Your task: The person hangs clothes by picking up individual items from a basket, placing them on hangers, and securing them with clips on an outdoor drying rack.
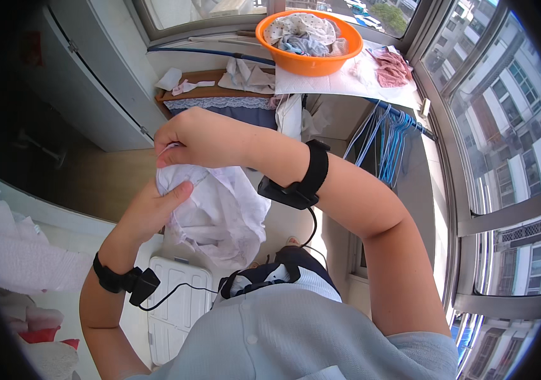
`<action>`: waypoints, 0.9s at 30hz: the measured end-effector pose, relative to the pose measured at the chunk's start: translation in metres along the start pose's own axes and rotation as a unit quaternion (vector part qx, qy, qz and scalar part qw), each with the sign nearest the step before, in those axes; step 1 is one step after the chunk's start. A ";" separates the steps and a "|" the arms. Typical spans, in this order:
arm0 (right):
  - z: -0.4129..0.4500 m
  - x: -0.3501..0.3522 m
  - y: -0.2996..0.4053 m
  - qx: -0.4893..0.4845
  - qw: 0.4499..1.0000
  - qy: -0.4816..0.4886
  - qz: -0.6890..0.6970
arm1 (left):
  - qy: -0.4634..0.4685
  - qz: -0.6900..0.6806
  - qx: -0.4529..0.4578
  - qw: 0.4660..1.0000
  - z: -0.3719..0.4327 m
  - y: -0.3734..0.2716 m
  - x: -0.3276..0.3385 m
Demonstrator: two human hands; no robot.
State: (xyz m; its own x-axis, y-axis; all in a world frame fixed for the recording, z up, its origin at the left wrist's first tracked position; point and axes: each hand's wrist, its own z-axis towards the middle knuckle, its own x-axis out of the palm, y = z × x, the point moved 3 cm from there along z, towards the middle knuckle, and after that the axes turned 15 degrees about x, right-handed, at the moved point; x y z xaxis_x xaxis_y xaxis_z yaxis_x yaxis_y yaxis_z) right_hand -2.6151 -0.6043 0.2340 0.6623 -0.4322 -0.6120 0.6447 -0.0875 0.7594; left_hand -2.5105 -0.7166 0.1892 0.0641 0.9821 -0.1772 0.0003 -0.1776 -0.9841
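A thin white cloth garment (225,209) hangs from both my hands, in front of my body. My left hand (161,202) grips its upper left edge, with the thumb lying on top of the fabric. Just above, my right hand (180,142) pinches a bit of the same cloth between thumb and bent fingers. The garment's lower part falls loosely in folds; its exact kind cannot be told. Both wrists carry black straps with small devices and cables.
An orange plastic basin (315,64) of laundry stands on a white padded cover (299,83) by the window. Blue hangers (391,142) hang from a rail at right. A pink cloth (392,69) lies beside the basin. Light-coloured textiles (28,251) are at left, near a white lidded box (180,304).
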 end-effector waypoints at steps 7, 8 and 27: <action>-0.105 0.047 -0.151 0.268 0.940 0.007 0.213 | 0.012 -0.366 -0.080 0.927 0.036 0.039 0.023; -0.119 0.041 -0.176 0.303 0.904 -0.019 0.301 | 0.018 -0.362 -0.082 0.928 0.042 0.038 0.028; -0.363 -0.126 -0.519 0.571 0.583 -0.578 0.021 | -0.178 -0.255 -0.138 0.940 0.137 0.046 0.112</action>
State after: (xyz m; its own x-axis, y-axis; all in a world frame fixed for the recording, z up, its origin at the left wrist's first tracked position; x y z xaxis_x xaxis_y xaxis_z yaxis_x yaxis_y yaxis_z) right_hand -2.8941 -0.1783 -0.1631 -0.4568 -0.7138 -0.5309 -0.4734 -0.3102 0.8244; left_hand -2.6403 -0.6062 0.1221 -0.3525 0.8941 0.2762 0.2021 0.3610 -0.9104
